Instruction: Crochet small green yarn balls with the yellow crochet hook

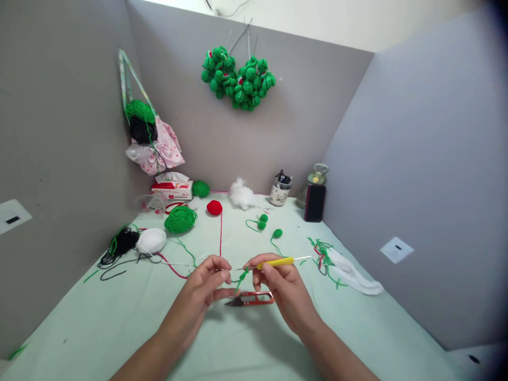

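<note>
My right hand (283,280) is closed around a crochet hook with a yellow handle (275,262). The hook's thin tip points left, and a small piece of green crochet (243,275) hangs near it. My left hand (212,279) sits just to the left, its thumb and fingers pinched on the green yarn running from that piece. A short green tail dangles by its lower fingers. Beneath both hands lie orange thread snips (254,299) with dark blades, partly covered by my fingers.
Balls of green (181,218), red (214,207) and white yarn (151,241) lie at left. Small green crocheted balls (262,221), white stuffing (241,194), a jar (280,191) and a phone (315,203) stand behind. Yarn scraps (323,253) lie at right; grey partitions surround the table.
</note>
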`<action>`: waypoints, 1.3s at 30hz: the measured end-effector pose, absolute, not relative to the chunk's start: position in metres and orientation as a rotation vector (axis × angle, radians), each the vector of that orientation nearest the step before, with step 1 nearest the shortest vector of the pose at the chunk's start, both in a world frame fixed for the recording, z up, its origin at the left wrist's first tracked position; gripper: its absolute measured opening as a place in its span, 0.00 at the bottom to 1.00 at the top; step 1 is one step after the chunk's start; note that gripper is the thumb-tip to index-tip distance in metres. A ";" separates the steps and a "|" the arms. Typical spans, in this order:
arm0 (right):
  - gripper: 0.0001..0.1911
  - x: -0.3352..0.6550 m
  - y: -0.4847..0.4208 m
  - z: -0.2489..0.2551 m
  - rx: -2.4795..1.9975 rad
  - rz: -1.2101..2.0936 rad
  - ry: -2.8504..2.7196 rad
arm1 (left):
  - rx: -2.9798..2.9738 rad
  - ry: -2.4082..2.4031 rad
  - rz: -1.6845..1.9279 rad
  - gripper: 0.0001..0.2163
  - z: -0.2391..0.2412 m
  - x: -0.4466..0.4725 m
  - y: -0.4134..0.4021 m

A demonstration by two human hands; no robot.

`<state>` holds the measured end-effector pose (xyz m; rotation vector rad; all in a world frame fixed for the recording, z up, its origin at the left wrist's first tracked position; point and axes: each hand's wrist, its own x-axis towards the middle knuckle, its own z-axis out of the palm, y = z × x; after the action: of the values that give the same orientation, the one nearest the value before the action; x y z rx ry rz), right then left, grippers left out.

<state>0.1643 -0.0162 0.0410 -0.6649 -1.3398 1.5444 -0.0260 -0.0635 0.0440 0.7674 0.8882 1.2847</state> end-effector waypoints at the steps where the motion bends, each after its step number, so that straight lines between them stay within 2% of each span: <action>1: 0.13 0.165 -0.016 0.043 -0.661 1.558 -1.319 | 0.723 0.844 1.299 0.07 0.046 -0.026 -0.063; 8: 0.12 0.161 -0.030 0.054 -0.582 1.630 -1.286 | 0.450 0.531 1.486 0.13 0.070 -0.003 -0.050; 12: 0.12 0.163 -0.039 0.057 -0.561 1.600 -1.263 | 0.897 0.790 1.637 0.29 0.075 -0.001 -0.055; 13: 0.11 0.165 -0.041 0.058 -0.552 1.583 -1.255 | 1.097 0.904 1.651 0.29 0.074 -0.003 -0.058; 15: 0.11 0.169 -0.042 0.061 -0.535 1.538 -1.251 | 1.381 1.057 1.647 0.21 0.071 -0.007 -0.065; 17: 0.10 0.173 -0.044 0.062 -0.526 1.482 -1.265 | 1.426 1.128 1.533 0.16 0.067 -0.009 -0.072; 21: 0.09 0.177 -0.049 0.057 -0.509 1.368 -1.355 | 1.142 1.014 1.225 0.20 0.056 -0.008 -0.082; 25: 0.10 0.177 -0.056 0.049 -0.486 1.313 -1.416 | 0.911 0.935 1.285 0.22 0.055 -0.003 -0.086; 33: 0.10 0.183 -0.060 0.045 -0.508 1.296 -1.487 | 0.666 0.768 1.271 0.12 0.057 0.000 -0.087; 39: 0.10 0.186 -0.062 0.044 -0.524 1.296 -1.461 | 0.637 0.759 1.251 0.13 0.054 -0.002 -0.094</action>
<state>0.1864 -0.0622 0.0441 -0.5239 -1.4614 1.2958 -0.0018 -0.0939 0.0536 0.6365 0.7589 1.2512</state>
